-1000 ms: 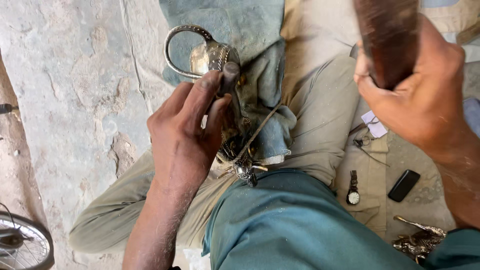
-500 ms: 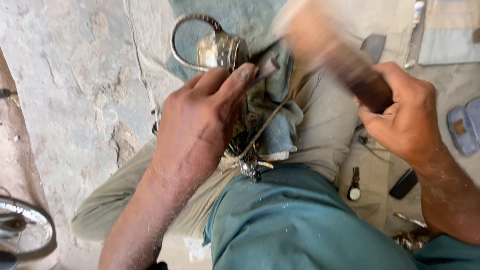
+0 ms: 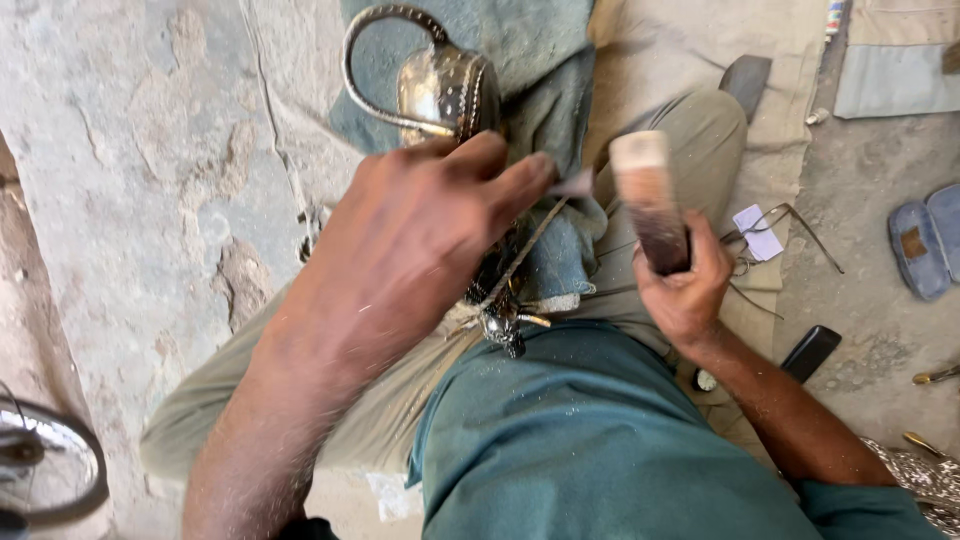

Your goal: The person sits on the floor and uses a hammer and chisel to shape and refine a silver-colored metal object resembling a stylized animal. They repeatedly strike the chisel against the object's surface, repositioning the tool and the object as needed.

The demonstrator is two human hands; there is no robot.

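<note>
My left hand (image 3: 420,240) reaches over my lap, its fingers pinching a small thin metal tool against a dark metal workpiece (image 3: 497,300) resting on my thigh. What lies under the palm is hidden. A shiny engraved metal vessel (image 3: 440,90) with a curved handle lies on a blue-grey cloth (image 3: 530,40) just beyond the fingers. My right hand (image 3: 680,285) grips a wooden mallet (image 3: 648,200), its pale flat head pointing away, to the right of the workpiece.
I sit on a rough stone floor (image 3: 130,200) with khaki trousers and a teal shirt. A beige mat (image 3: 690,50) lies at the right, with a black oblong object (image 3: 810,352), wire pieces (image 3: 775,235), a blue sandal (image 3: 920,245) and a wheel rim (image 3: 50,465) at lower left.
The mallet has swung down from high at the upper right to beside the workpiece. My left hand has stayed on the tool, shifting slightly.
</note>
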